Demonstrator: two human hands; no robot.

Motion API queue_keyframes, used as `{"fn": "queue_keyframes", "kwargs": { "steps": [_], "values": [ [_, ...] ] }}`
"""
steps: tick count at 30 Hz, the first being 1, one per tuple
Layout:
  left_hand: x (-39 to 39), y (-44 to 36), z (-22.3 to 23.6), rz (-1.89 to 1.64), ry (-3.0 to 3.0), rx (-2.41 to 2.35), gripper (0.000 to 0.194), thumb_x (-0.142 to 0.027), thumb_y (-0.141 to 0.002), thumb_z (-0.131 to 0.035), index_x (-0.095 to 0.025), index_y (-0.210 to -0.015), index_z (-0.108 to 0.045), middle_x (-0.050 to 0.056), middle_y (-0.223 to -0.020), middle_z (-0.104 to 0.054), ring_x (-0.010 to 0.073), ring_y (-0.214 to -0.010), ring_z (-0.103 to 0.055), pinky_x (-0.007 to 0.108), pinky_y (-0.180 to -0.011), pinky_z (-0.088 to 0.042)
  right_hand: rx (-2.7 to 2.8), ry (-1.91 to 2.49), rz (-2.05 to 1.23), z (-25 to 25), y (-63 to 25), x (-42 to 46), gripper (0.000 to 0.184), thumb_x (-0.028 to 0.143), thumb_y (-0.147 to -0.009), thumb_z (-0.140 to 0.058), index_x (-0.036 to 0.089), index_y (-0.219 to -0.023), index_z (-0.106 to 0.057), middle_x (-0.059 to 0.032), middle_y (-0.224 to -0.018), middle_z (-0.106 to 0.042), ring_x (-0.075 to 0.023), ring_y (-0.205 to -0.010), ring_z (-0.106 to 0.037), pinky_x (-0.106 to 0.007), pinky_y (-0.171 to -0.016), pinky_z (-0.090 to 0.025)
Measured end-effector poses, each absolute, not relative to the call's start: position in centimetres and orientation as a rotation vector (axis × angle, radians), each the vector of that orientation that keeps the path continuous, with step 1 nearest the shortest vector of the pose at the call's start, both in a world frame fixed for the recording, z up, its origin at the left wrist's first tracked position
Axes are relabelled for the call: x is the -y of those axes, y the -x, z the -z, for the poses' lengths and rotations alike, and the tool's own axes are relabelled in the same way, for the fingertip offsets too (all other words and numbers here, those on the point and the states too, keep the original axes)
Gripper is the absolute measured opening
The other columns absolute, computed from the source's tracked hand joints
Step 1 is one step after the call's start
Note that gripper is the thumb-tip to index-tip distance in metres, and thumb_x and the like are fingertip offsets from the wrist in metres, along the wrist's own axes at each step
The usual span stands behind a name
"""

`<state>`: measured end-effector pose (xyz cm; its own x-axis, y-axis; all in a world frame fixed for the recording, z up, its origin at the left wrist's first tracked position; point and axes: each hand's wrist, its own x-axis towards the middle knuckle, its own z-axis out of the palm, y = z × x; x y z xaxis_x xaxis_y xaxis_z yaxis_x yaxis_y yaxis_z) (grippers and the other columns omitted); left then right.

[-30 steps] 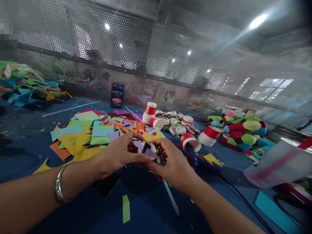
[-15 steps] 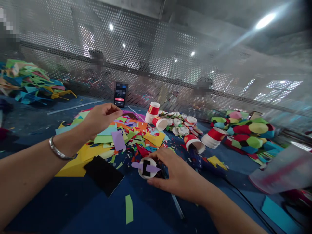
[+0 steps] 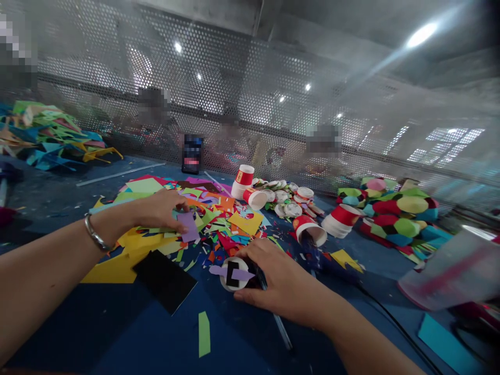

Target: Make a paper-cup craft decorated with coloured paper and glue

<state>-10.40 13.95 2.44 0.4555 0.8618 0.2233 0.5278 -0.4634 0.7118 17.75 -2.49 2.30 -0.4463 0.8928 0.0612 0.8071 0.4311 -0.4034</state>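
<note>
My left hand (image 3: 162, 209) reaches over a heap of cut coloured paper, its fingers apart. Its thumb is at the left edge of a purple paper piece (image 3: 188, 227); whether it touches is hard to tell. My right hand (image 3: 269, 273) curls its thumb and fingers round the edge of a white paper disc (image 3: 224, 281). On the disc lie a black bracket-shaped paper piece (image 3: 231, 271) and a purple strip (image 3: 216, 270) reaching past both sides. A thin pen-like stick (image 3: 283, 332) runs out from under my right hand. Black paper (image 3: 166, 281) lies left of the disc.
Red-and-white paper cups (image 3: 344, 220) stand and lie behind my right hand. A blue tool (image 3: 322, 260) with a cable is nearby. At the back are a phone (image 3: 192, 154) and a perforated screen (image 3: 219, 67). A translucent container (image 3: 445, 271) stands right.
My left hand has moved down onto the paper heap, to the purple piece, and its fingers have spread. My right hand stays at the disc.
</note>
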Motion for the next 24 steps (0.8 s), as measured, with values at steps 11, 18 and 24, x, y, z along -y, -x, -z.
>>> {"fn": "queue_keyframes", "kwargs": {
  "steps": [11,18,24],
  "values": [
    [-16.3,12.0,-0.7,-0.419,-2.317,-1.277,0.031,-0.038,-0.070,-0.062,-0.020,-0.095,-0.057,0.006,-0.081,-0.067,0.0225,-0.076,-0.064,0.030,-0.064,-0.042,2.410,1.461,-0.486,-2.5,-18.1,2.6,0.050,0.045,-0.080,-0.079,0.025,-0.123,-0.064,-0.0085,-0.116,-0.062,-0.0276,-0.110,-0.056,-0.041,-0.094,-0.046],
    [-17.8,12.6,0.0,-0.581,-2.514,-1.479,0.041,-0.037,-0.069,-0.057,-0.017,-0.105,-0.060,0.012,-0.104,-0.066,0.0296,-0.099,-0.062,0.039,-0.085,-0.047,2.316,1.448,-0.415,-2.6,-18.6,2.2,0.032,0.042,-0.090,-0.068,0.021,-0.114,-0.066,-0.0089,-0.107,-0.064,-0.0259,-0.102,-0.057,-0.039,-0.087,-0.047],
    [-17.1,10.3,1.2,-0.711,-2.624,-1.562,0.042,-0.036,-0.081,-0.049,-0.019,-0.119,-0.058,0.011,-0.125,-0.062,0.0307,-0.122,-0.051,0.045,-0.107,-0.036,2.168,1.387,-0.404,-2.3,-18.7,1.7,0.019,0.034,-0.093,-0.062,0.019,-0.104,-0.067,-0.0062,-0.092,-0.066,-0.0201,-0.083,-0.060,-0.034,-0.074,-0.048]
  ]
}}
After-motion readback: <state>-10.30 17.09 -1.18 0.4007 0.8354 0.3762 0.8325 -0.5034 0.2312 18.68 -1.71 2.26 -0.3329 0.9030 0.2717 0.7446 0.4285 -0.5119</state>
